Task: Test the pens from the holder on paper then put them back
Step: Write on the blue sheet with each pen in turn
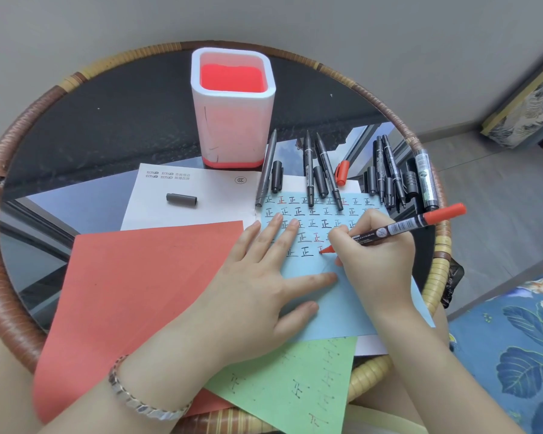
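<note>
Right hand (370,255): grip closed round a red pen (414,225), fingers curled on the barrel near the front; tip down on the blue sheet (342,305), touching it at the end of the lowest row of written marks; barrel slants up and away to the right.

Left hand (257,283): grip slack, holding nothing; fingers straight and spread, pressed flat on the blue sheet just left of the tip; bracelet (138,399) at the wrist.

Holder (232,120) upright at the far side of the round tabletop (107,136); white, red base.

Other pens (309,170) lie in a loose row from beside the holder to the right rim, caps among them, one a red cap (342,172); several tips rest on the blue sheet's far edge.

Grey cap (181,200) alone on the white sheet (195,189); red sheet (132,277) under the left wrist; green sheet (295,380) nearest, scribbled on.
</note>
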### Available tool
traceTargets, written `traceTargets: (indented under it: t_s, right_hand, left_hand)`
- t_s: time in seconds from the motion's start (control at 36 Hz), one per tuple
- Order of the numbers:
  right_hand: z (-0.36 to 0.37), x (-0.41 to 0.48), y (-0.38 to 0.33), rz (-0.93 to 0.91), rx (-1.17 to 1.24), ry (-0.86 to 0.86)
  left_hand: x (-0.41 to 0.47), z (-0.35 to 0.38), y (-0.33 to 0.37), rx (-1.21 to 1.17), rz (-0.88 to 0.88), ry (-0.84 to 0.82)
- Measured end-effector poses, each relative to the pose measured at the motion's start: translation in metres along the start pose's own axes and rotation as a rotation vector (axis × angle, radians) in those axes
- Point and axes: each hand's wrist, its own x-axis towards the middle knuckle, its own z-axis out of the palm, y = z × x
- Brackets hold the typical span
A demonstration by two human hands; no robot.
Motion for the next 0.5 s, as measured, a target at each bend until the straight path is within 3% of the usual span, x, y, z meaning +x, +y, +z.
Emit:
traceTargets:
  t_s: [0.31, 0.5]
  right_hand:
    - [-0.0003, -0.0021, -0.0012, 0.004, 0.001, -0.017]
    - [-0.0049, -0.0004, 0.0000, 0.005, 0.012, 0.072]
  left_hand:
    - [0.0003, 0.0001, -0.0004, 0.006, 0.000, -0.017]
    - [-0.0001, 0.0015, -0.0015, -0.009, 0.003, -0.023]
